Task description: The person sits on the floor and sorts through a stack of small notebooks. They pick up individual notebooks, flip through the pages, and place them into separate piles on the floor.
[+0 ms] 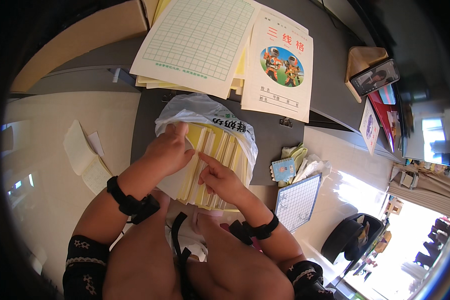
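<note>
A tightly packed stack of exercise books (213, 172), with pale pages and yellow covers, stands on edge below the desk's front, over my knees. Around its far end and right side is a translucent white plastic bag (195, 107) with printed writing. My left hand (168, 150) rests at the stack's upper left, thumb and fingers over the book edges; whether it grips any is unclear. With its index finger extended, my right hand (221, 178) touches the page edges near my left thumb. Its other fingers are curled, and I see nothing in them.
Beyond the bag, a grid-ruled exercise book (198, 41) and a booklet with two cartoon robots (277, 67) lie on more books. A phone (375, 77) leans on a wooden holder (363, 56). An open notebook (88, 161) lies on the floor. At right are a blue spiral notepad (284, 169) and a gridded board (299, 202).
</note>
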A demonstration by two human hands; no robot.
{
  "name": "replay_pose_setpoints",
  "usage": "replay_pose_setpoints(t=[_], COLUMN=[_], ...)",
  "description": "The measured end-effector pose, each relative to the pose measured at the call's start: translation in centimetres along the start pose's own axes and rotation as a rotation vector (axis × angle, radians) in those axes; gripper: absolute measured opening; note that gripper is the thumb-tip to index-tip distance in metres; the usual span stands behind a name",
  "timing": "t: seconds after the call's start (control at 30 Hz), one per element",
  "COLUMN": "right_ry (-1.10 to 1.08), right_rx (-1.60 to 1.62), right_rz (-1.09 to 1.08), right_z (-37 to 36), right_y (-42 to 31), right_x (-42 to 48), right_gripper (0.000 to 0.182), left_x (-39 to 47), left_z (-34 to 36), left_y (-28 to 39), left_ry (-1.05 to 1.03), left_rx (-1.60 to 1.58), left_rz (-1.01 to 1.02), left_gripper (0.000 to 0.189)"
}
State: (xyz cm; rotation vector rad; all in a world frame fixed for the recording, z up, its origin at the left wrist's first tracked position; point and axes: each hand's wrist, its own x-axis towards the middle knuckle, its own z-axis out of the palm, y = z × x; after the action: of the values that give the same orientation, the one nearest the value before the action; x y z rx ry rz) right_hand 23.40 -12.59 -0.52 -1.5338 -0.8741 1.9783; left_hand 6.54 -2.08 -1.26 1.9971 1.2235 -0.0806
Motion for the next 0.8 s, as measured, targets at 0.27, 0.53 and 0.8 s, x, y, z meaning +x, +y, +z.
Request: replay_pose_setpoints(t=[0.27, 0.53, 0.8], right_ry=[0.002, 0.033, 0.213], right_rx=[0.021, 0.066, 0.041], right_rz=[0.005, -0.101, -0.356], right_z=[0.0, -1.1, -0.6], right_y=[-0.4, -0.3, -1.8], right_x=[-0.1, -0.3, -0.9], right_gripper=[0.052, 0.049, 0.04], left_x=[-0.3, -1.2, -2.6], left_z=[-1.1, -4.0, -8.0], left_y=[0.3, -2.1, 1.1], left_ry=[-0.034, -0.065, -0.272], left_rx=[-0.06, -0.341, -1.166], left_rz=[-0.071, -0.024, 0.009], left_gripper=[0.032, 0.024, 0.049])
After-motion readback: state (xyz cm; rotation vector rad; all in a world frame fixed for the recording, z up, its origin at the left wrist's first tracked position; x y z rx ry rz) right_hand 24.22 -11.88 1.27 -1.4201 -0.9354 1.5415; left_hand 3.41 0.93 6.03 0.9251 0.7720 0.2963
